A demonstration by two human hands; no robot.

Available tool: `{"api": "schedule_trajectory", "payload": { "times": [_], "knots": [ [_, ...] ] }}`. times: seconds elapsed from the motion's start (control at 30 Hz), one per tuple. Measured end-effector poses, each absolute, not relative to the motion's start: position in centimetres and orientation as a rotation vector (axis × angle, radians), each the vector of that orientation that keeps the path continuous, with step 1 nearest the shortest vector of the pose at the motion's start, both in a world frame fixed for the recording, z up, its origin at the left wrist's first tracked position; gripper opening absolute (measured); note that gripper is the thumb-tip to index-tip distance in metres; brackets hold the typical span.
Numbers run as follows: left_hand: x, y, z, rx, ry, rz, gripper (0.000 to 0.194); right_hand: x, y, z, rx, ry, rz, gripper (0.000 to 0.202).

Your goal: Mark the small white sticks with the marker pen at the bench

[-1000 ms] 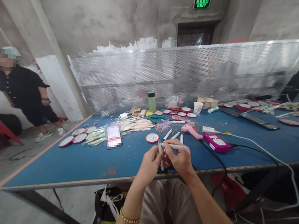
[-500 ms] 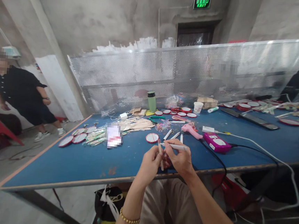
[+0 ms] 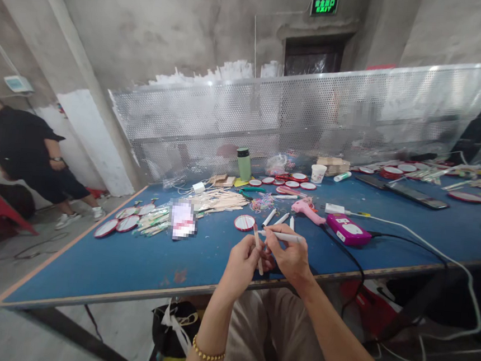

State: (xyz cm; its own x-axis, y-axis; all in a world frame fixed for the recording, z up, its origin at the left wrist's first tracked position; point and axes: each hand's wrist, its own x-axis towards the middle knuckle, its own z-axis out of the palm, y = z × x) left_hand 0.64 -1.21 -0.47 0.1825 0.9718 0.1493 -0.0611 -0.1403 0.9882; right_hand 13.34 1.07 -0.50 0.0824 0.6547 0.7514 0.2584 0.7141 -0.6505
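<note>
Near the table's front edge, my left hand (image 3: 242, 262) pinches a flat wooden stick (image 3: 256, 238), which stands nearly upright and is reddish at its top. My right hand (image 3: 290, 255) grips a white marker (image 3: 284, 236), its tip pointing left at the upper part of the stick. Just behind the hands lies a round white disc with a red rim (image 3: 244, 222), marked with red lines. Several more white markers (image 3: 281, 218) lie beyond my right hand. Part of my left hand's fingers is hidden behind the stick.
On the blue table (image 3: 140, 273) are a phone (image 3: 183, 220), wooden sticks (image 3: 222, 199), a green bottle (image 3: 244, 164), a paper cup (image 3: 318, 174), a pink glue gun (image 3: 309, 211) and a purple device (image 3: 349, 230) with cables. A person (image 3: 25, 139) stands at the far left.
The person at the left has shifted slightly further left. My hands, the stick and the marker show no clear movement.
</note>
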Motion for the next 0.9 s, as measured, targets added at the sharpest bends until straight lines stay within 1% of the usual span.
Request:
{"api": "schedule_trajectory", "payload": {
  "times": [0.9],
  "knots": [
    [0.57,-1.11,-0.64,1.379,0.95,1.214,0.039,13.3,0.96,-0.16,-0.782,-1.524,0.322,0.017]
  ]
}}
